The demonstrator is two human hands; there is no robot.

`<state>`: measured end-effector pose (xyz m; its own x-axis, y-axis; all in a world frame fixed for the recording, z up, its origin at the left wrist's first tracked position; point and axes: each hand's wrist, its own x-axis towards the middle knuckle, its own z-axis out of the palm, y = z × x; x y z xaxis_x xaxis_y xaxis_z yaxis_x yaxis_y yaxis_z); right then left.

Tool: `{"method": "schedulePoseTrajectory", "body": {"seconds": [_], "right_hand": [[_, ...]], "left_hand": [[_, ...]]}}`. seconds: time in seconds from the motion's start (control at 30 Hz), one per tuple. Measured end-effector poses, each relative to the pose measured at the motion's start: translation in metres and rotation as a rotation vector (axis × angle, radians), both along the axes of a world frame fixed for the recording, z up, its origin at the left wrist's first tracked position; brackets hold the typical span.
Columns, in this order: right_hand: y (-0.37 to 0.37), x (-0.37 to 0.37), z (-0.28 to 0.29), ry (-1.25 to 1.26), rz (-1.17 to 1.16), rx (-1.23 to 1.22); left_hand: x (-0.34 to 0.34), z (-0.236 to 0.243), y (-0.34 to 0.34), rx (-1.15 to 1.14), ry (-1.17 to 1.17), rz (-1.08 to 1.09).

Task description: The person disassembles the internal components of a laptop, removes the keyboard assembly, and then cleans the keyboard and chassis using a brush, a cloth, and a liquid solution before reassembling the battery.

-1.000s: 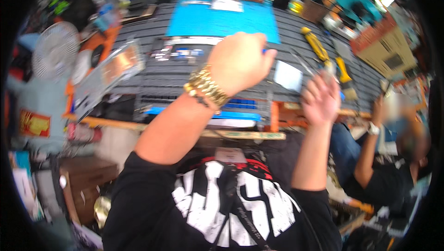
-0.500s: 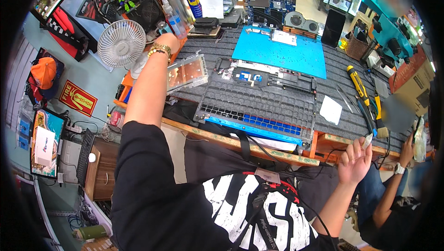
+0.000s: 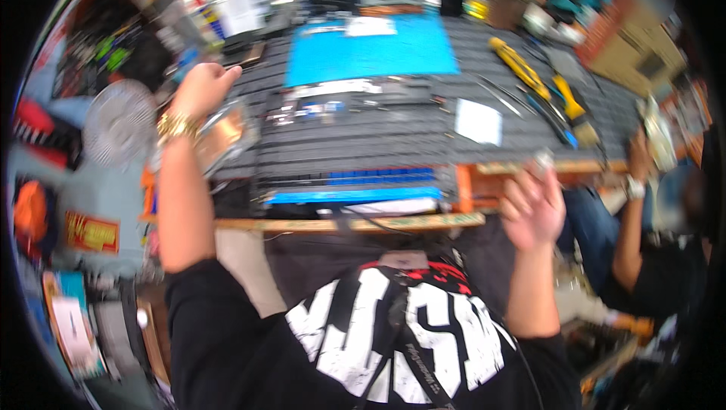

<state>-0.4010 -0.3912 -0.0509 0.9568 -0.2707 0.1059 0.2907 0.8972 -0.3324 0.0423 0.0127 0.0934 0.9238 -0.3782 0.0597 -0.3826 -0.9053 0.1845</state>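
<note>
My left hand (image 3: 206,89), a gold band on its wrist, is over the left end of the bench, thumb pointing right. Motion blur smears its fingers, so whether it holds anything is unclear. Just below it lies a metal plate with a copper-coloured face (image 3: 227,129). Past the bench's front edge on the right, my right hand (image 3: 532,210) is raised, palm toward me. Its thumb and finger pinch a small white wad (image 3: 544,159), while the other fingers curl. Between the hands sits a stripped laptop chassis (image 3: 355,145) with a blue front strip (image 3: 354,196).
A blue work mat (image 3: 370,55) lies behind the chassis. To the right are a white paper piece (image 3: 478,121), tweezers (image 3: 501,97), a yellow-and-black tool (image 3: 520,64) and a yellow-handled brush (image 3: 576,111). A fan (image 3: 121,123) stands left. At far right another person's hand (image 3: 639,154) holds a pale packet.
The whole view has swung, shifting the bench leftward and upward in the picture, and has blurred. My left hand has drawn back toward me. My right hand still pinches the white wad.
</note>
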Motion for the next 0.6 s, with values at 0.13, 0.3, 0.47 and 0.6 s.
{"method": "schedulePoseTrajectory", "body": {"seconds": [0.13,0.3,0.47,0.6], "right_hand": [[0.023,0.020,0.006,-0.088,0.125,0.048],[0.059,0.026,0.026,-0.027,0.233,0.074],[0.055,-0.006,0.014,0.126,0.168,-0.126],[-0.014,-0.058,-0.044,0.646,-0.555,-0.689]], "left_hand": [[-0.170,-0.016,-0.113,-0.707,0.338,-0.626],[-0.275,-0.053,-0.208,-0.902,0.717,-0.919],[-0.302,-0.079,-0.240,-1.027,0.947,-0.830],[-0.305,-0.093,-0.226,-1.079,0.823,-0.750]]}}
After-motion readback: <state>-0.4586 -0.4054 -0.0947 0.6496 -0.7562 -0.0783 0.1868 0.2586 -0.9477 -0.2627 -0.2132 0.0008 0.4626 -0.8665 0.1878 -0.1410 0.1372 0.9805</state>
